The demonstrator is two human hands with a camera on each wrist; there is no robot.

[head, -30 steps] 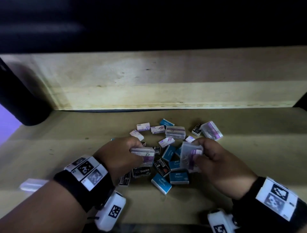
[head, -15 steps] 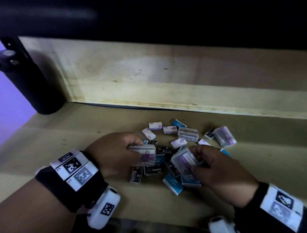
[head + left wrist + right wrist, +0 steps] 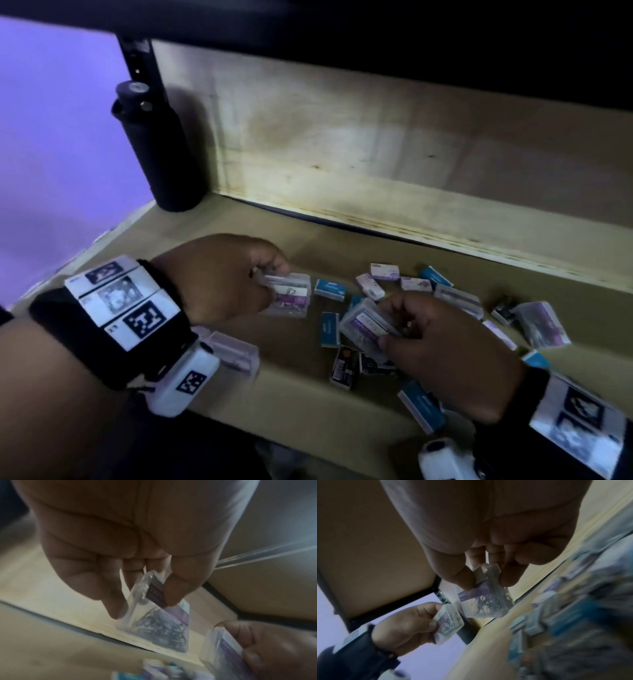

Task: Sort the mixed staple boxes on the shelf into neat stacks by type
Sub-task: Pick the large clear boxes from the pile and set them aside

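Two clear plastic boxes with purple labels are held off the shelf [image 3: 281, 387]: one [image 3: 290, 297] upright-on-edge at pile's left, one [image 3: 366, 327] tilted over pile middle. Third clear box [image 3: 236, 354] lies flat near front edge. Blue boxes [image 3: 330, 329], black boxes [image 3: 344, 368], small white-purple boxes [image 3: 384, 271] scattered unsorted, mid-shelf toward right.
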